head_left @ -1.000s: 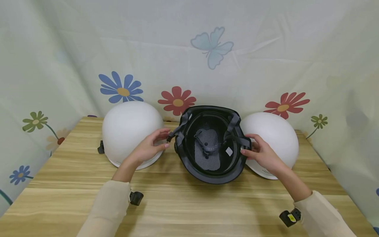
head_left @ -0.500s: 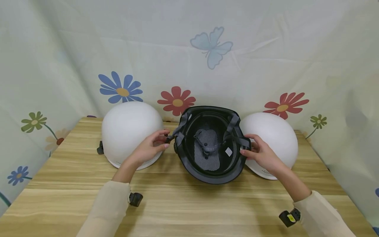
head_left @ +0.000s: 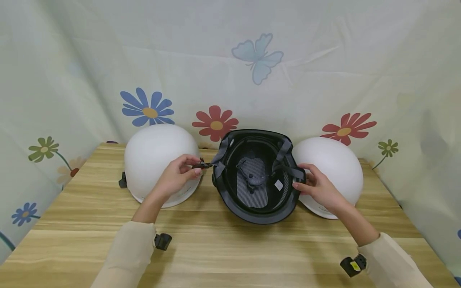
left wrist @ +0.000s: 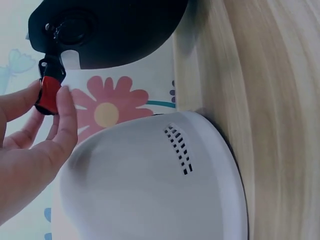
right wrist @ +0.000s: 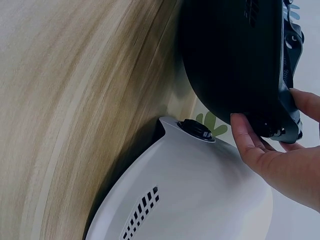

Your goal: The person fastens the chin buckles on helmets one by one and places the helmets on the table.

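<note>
A black helmet (head_left: 257, 217) lies upside down in the middle of the wooden table, its padded inside and grey straps (head_left: 222, 152) facing up. My left hand (head_left: 172, 178) pinches the strap's buckle (left wrist: 50, 92) between thumb and fingers, left of the rim; a red part of it shows in the left wrist view. On the other side, my right hand (head_left: 321, 189) grips the helmet's right edge, thumb on the rim and fingers against the outer shell in the right wrist view. The shell's underside is hidden in the head view.
One white helmet (head_left: 158, 160) sits dome up on the left, behind my left hand. Another white helmet (head_left: 333, 168) stands dome up on the right, partly behind my right hand. A flowered curtain (head_left: 201, 60) closes off the back and sides of the wooden table (head_left: 230, 256).
The left hand has shifted slightly left with the buckle, and the strap is drawn out further from the rim. The right hand and the black helmet stay in place.
</note>
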`<state>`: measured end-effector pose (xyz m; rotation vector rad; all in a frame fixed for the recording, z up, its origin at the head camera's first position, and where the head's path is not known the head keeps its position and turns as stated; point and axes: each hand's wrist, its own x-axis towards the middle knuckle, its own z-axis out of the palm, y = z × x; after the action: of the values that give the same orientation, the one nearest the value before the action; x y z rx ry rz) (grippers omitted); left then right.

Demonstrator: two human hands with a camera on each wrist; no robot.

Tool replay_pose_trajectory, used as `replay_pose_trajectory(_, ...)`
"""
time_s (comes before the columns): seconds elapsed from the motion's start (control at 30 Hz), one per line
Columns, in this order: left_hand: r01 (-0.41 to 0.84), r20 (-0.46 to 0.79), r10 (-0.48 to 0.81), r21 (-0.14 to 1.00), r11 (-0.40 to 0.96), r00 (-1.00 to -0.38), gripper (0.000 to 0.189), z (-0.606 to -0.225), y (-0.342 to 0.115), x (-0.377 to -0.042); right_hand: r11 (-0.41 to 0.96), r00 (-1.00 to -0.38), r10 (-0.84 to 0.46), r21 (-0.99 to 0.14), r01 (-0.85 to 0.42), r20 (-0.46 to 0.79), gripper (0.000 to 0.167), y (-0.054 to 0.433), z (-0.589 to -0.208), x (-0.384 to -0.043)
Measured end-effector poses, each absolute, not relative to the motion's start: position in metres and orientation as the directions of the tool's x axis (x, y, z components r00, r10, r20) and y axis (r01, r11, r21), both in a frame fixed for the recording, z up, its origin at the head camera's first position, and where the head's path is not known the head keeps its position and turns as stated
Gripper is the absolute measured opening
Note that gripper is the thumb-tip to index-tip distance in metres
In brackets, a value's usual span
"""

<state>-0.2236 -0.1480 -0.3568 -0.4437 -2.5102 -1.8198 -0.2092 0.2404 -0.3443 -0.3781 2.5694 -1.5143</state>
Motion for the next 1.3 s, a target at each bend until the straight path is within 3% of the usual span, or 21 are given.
replay_pose_trajectory(0.23,0.233,0.216,0.091,0.932,0.278,-0.972,0.026,-0.346,-0.143,-0.223,0.468,-0.959,-0.284,-0.871,-0.152,0.014,0.058,0.240,-0.342,-0.208)
replay_pose_trajectory(0.4,0.254,0.244,0.072,0.942,0.221,-0.967,0.032,-0.335,-0.139,-0.220,0.467,-0.958,-0.287,-0.871,-0.153,0.015,0.058,0.240,-0.341,-0.207)
replay_pose_trajectory(1.3,0.407,0.347,0.236,0.864,0.297,-0.908,0.032,-0.328,-0.111,-0.219,0.452,-0.954,-0.300,-0.879,-0.150,0.008,0.058,0.241,-0.342,-0.206)
